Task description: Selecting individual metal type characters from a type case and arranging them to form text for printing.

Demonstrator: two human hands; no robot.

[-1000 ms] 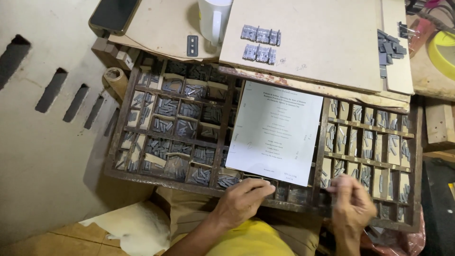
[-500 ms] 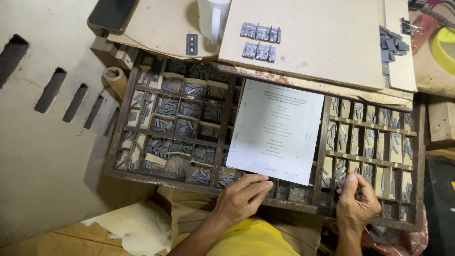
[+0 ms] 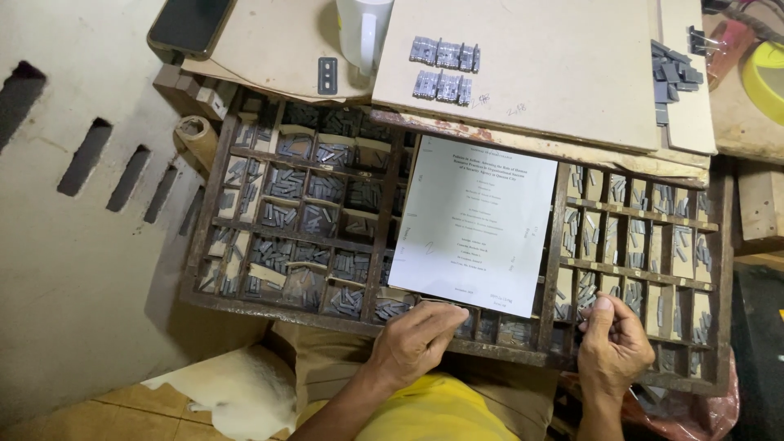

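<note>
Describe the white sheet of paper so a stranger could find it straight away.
Start from the big dark wooden tray of small compartments filled with grey metal pieces. The printed sheet lies flat over its middle, between the left and right banks of compartments. The left hand rests at its lower edge; it is the only white, flat thing on the tray.
</note>
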